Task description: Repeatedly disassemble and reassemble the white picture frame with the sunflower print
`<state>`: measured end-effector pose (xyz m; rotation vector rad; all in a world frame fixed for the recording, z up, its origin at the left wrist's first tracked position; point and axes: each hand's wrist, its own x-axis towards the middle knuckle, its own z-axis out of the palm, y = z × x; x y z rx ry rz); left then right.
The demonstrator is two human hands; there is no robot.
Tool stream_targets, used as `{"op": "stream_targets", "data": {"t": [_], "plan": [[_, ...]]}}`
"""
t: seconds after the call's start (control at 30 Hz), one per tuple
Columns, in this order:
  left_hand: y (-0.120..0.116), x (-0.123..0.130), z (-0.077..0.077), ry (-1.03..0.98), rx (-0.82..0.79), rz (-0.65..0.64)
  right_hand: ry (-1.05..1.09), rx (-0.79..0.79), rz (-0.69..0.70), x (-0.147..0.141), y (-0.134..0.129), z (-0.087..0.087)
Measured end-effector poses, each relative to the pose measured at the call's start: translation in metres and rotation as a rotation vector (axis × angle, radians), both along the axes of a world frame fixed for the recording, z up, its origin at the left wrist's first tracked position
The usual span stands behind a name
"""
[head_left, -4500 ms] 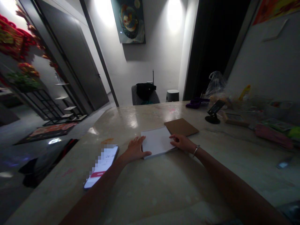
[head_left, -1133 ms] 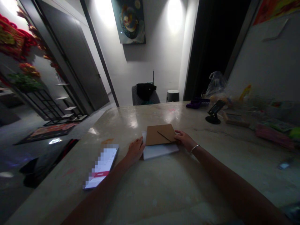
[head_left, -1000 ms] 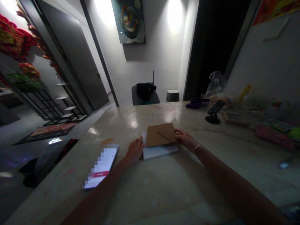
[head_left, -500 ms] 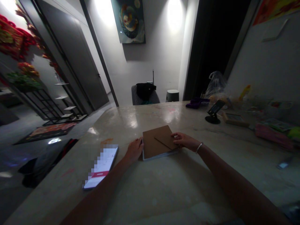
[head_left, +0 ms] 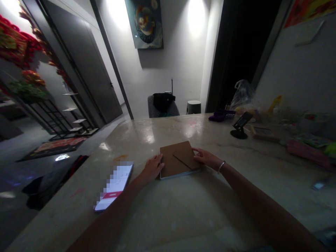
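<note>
A flat brown cardboard cover (head_left: 178,161) with a thin diagonal crease lies squared on a white pad (head_left: 178,177), whose front edge shows as a pale strip beneath it. Both sit on a polished stone table (head_left: 168,217). My left hand (head_left: 152,168) rests flat against the cover's left edge, fingers on the board. My right hand (head_left: 206,157) touches the cover's right side with its fingertips, and a thin bangle sits on that wrist. Left of my left hand lies a smartphone (head_left: 114,186) with a lit screen, its display blurred out.
At the far right of the table are a black phone stand (head_left: 239,128), a purple object (head_left: 222,114), a plastic bag (head_left: 243,94) and a pink package (head_left: 306,150). The table's left edge drops to a dark floor. A chair (head_left: 163,106) stands beyond the far edge.
The brown cover has shifted from partly over the white pad to squarely on it, hiding most of it. My left hand has slid slightly right onto the cover's edge.
</note>
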<state>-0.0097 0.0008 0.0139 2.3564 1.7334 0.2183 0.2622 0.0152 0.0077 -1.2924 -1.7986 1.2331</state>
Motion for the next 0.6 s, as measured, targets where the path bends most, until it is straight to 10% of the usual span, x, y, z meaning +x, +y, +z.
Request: {"op": "stream_targets", "data": {"t": [0.27, 0.6], "plan": [[0.000, 0.000, -0.001, 0.070, -0.047, -0.053, -0.240, 0.196, -0.003, 0.002, 0.004, -0.001], [0.002, -0.004, -0.001, 0.086, -0.085, -0.076, -0.158, -0.024, 0.277, 0.015, -0.003, 0.008]]}}
